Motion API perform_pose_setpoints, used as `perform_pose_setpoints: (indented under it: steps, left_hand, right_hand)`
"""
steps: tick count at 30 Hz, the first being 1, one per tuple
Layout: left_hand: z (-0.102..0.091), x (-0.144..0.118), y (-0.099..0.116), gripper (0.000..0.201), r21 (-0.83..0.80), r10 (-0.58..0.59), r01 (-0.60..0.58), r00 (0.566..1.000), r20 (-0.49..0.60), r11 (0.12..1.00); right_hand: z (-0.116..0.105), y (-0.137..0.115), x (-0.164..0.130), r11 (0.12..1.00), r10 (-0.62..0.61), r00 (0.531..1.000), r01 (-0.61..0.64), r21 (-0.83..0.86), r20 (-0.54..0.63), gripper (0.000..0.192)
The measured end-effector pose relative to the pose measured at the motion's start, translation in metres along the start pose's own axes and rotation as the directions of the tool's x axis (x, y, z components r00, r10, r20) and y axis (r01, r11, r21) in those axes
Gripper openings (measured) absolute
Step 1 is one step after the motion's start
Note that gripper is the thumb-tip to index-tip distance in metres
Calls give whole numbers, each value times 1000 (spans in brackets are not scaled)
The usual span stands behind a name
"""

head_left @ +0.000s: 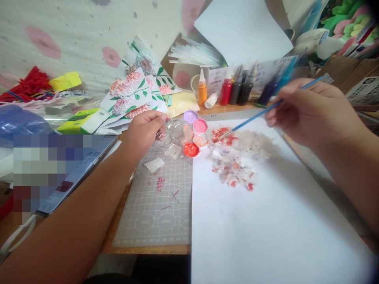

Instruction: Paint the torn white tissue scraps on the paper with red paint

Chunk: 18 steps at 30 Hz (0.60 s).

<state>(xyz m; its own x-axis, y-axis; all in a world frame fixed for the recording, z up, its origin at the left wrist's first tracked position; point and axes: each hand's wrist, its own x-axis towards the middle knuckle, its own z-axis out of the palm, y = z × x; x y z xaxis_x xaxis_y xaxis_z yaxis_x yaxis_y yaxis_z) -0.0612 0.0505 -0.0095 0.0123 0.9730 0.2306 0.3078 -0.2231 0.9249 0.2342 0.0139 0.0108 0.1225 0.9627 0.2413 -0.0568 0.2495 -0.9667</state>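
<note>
The bare left forearm (74, 197), lower left, leads to the left hand (145, 132), fingers pinching a clear plastic palette (174, 151), while the right hand (308, 104) pinches a slim blue paintbrush (257, 115) at crumpled white tissue (237, 156), centre right, seemingly part-done: red-daubed leftward, greyish right side without red.

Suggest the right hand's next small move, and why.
Perhaps dab the brush just beyond the red patch on the crumpled clump: the right hand holds it with the bristles at that patch, and the neighbouring part looks pale.
</note>
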Motion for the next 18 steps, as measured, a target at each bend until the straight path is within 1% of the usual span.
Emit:
perform_pose_setpoints:
  steps: [2, 5, 9, 13, 15, 18]
  left_hand:
    - [0, 1, 0, 12, -9, -4, 3, 1000, -3, 1000]
    - [-1, 1, 0, 11, -11, -8, 8, 1000, -8, 1000]
    - [-1, 2, 0, 12, 0, -21, 21, 1000, -3, 1000]
    - [0, 1, 1, 11, 3, -21, 21, 1000, -1, 1000]
    - [1, 1, 2, 11, 8, -36, 36, 999, -7, 999]
    - [2, 1, 4, 11, 26, -56, 56, 998, -17, 998]
  right_hand:
    - [-1, 2, 1, 1000, -6, 1000, 6, -12, 16, 11]
    - [-3, 7, 1, 1000, -17, 997, 18, -7, 73, 13]
    - [-3, 11, 1, 1000, 16, 990, -12, -26, 139, 31]
    - [-2, 12, -1, 992, 80, 975, -58, -111, 206, 44]
    - [-1, 12, -1, 989, 82, 973, -54, -136, 216, 45]
    - [-1, 11, -1, 993, 61, 978, -40, -109, 199, 43]
